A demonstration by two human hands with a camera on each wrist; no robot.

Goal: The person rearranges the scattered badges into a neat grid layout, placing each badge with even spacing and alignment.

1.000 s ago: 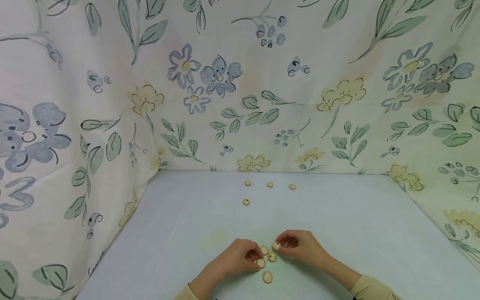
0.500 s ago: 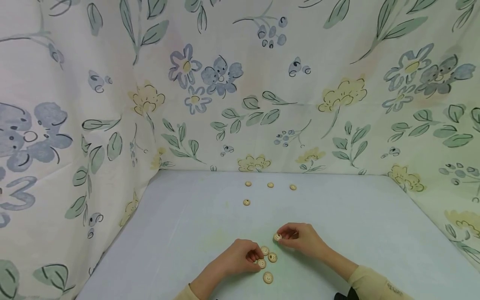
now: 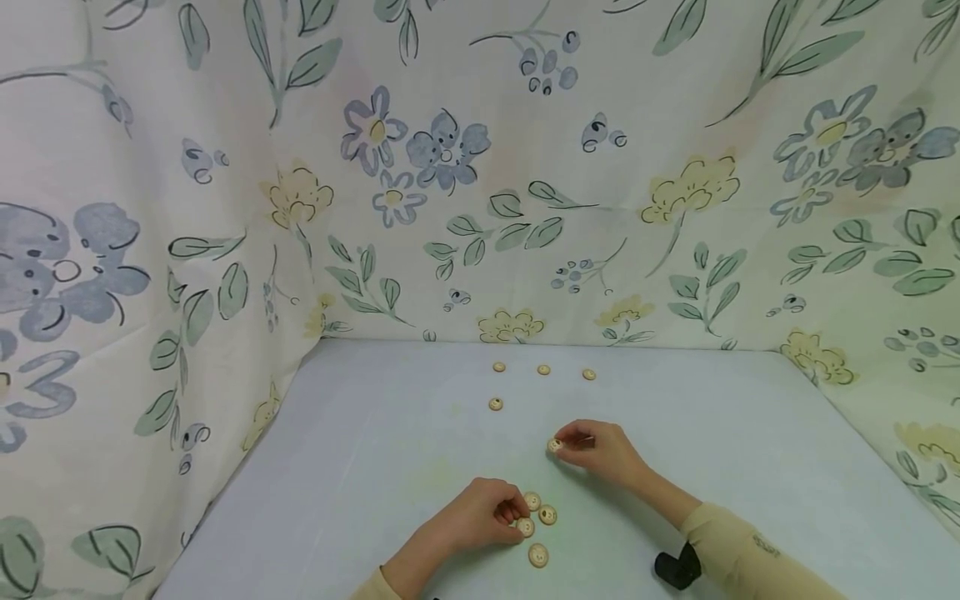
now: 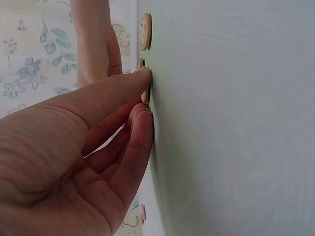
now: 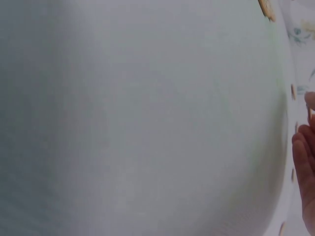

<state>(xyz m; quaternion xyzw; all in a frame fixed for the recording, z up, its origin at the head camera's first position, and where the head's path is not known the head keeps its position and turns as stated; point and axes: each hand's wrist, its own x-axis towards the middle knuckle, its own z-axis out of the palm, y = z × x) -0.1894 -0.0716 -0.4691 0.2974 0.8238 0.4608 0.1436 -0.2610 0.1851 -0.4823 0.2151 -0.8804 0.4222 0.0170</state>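
My left hand (image 3: 483,514) pinches a wooden disc (image 3: 525,527) at the tabletop (image 3: 360,450), just beyond and left of the nearest disc (image 3: 537,556), my landmark. My right hand (image 3: 603,452) grips a dark-spotted disc (image 3: 555,446) between thumb and fingers, well beyond the landmark and slightly to its right; I cannot tell whether that piece touches the tabletop. A plain disc (image 3: 532,501) and another spotted disc (image 3: 548,515) lie close together beyond the landmark. Far beyond it, a row of three discs (image 3: 543,369) stretches across, with a single disc (image 3: 496,404) on this side of the row. Floral cloth (image 3: 450,275) hangs behind.
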